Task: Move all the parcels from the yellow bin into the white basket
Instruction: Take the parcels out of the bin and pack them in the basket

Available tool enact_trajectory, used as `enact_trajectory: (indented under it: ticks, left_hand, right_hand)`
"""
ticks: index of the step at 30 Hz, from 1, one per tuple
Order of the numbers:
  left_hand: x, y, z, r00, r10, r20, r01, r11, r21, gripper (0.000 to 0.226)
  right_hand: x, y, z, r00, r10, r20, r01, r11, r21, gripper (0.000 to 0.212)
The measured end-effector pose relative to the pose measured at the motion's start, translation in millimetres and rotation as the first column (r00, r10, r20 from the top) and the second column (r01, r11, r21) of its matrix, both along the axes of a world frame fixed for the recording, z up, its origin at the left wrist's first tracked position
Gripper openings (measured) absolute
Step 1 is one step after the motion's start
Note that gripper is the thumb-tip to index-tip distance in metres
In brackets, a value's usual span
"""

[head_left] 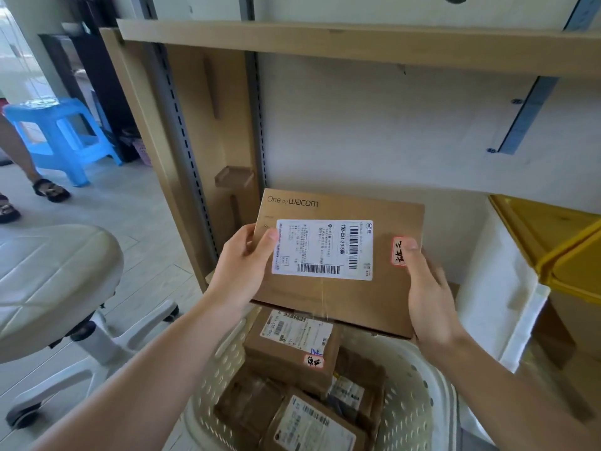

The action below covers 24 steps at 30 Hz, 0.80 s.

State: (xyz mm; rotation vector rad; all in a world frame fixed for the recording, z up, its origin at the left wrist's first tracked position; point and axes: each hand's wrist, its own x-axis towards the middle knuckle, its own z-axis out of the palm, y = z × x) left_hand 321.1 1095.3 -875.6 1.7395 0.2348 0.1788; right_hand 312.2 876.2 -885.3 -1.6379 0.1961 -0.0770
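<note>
White basket [419,385] below held parcel [338,262], yellow bin [553,242] right

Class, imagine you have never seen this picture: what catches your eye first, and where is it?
A flat brown Wacom box with a white shipping label fills the centre, held by the left hand and right hand. Below it, a white basket holds several parcels. A yellow bin sits at the right edge.

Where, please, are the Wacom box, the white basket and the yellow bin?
Wacom box [383,288]: head view, bare cardboard right of its label.
White basket [419,382]: head view, perforated right wall.
Yellow bin [553,236]: head view, its upper side by the rim.
</note>
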Motion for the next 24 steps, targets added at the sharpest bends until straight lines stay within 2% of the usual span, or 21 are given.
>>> enact_trajectory:
  ticks: [2,3,4,7,9,11,13,14,16,18,20,21,24]
  left_hand:
    - [1,1,2,0.998,0.046,-0.035,-0.049,0.994,-0.102,0.024]
    - [2,0,2,0.996,0.07,-0.05,-0.077,0.985,-0.154,0.026]
    - [2,-1,3,0.993,0.097,-0.064,-0.108,0.974,-0.2,0.026]
    - [3,-6,1,0.985,0.148,-0.093,-0.17,0.933,-0.317,0.021]
    - [4,-8,0,0.991,0.095,-0.09,-0.123,0.905,-0.407,0.038]
    - [4,-8,-1,0.999,-0.049,-0.016,0.037,0.891,-0.452,0.064]
    - [7,-6,-6,0.973,-0.22,0.069,0.23,0.905,-0.357,0.086]
    - [7,-6,-7,0.958,-0.275,0.083,0.287,0.914,-0.287,0.086]
    - [6,-4,-7,0.943,-0.323,0.084,0.333,0.922,-0.198,0.062]
    - [3,-6,-7,0.937,-0.345,0.057,0.349,0.931,-0.111,0.024]
    - [-2,-11,-9,0.931,-0.365,-0.004,0.365,0.931,-0.007,0.03]
    - [-4,-14,-9,0.932,-0.361,-0.028,0.362,0.932,0.024,0.036]
    - [-4,-15,-8,0.965,-0.258,-0.037,0.259,0.966,0.008,0.039]
  right_hand:
    - [0,-1,-4,0.998,0.026,-0.064,-0.021,0.997,0.073,0.072]
    - [2,-2,-4,0.993,0.043,-0.11,-0.03,0.993,0.114,0.084]
    - [4,-3,-4,0.985,0.083,-0.153,-0.056,0.984,0.172,0.087]
    - [12,-12,-3,0.966,0.151,-0.208,-0.074,0.939,0.337,0.066]
    - [16,-15,-6,0.973,0.085,-0.213,0.012,0.909,0.417,0.061]
    - [20,-18,-9,0.983,-0.053,-0.177,0.132,0.871,0.474,0.049]
    - [22,-20,-5,0.973,-0.193,-0.128,0.232,0.797,0.558,0.045]
    - [23,-23,-4,0.963,-0.247,-0.109,0.264,0.775,0.574,0.048]
    - [22,-28,-2,0.957,-0.282,-0.064,0.273,0.807,0.523,0.047]
    - [17,-30,1,0.969,-0.247,-0.024,0.236,0.89,0.39,0.038]
    - [10,-28,5,0.988,-0.148,0.032,0.137,0.964,0.229,0.032]
    - [7,-26,7,0.995,-0.083,0.061,0.072,0.983,0.167,0.038]
    - [7,-25,5,0.993,0.073,0.094,-0.087,0.984,0.158,0.057]
